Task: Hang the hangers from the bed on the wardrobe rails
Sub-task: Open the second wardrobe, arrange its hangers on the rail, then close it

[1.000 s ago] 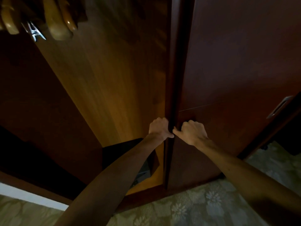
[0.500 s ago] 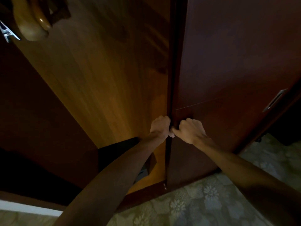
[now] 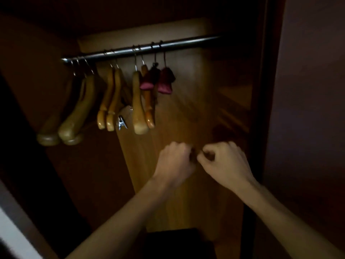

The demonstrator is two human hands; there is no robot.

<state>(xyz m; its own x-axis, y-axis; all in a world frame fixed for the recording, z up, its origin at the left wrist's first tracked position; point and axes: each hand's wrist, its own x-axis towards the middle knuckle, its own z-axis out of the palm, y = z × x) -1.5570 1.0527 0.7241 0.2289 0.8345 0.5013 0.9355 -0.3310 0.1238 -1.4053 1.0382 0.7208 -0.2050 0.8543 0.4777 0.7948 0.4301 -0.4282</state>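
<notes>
A metal wardrobe rail [image 3: 168,46] runs across the top of the open wardrobe. Several wooden hangers [image 3: 110,101] hang from its left and middle parts, and two dark red padded hangers [image 3: 164,81] hang to their right. A metal clip [image 3: 122,123] shows among the wooden ones. My left hand [image 3: 173,161] and my right hand [image 3: 227,161] are raised side by side below the hangers, both curled into fists with their thumbs nearly touching. A small dark blur sits between them, and I cannot tell what it is. The bed is out of view.
The dark wardrobe door [image 3: 308,128] and its frame stand at the right. The lit wooden back panel [image 3: 186,118] is behind my hands. A dark box [image 3: 173,240] sits low inside the wardrobe. A pale strip [image 3: 11,230] crosses the lower left corner.
The view has swung upward from the floor and door edge to the rail and hangers. Both fists have come off the door edge and are now in front of the open interior.
</notes>
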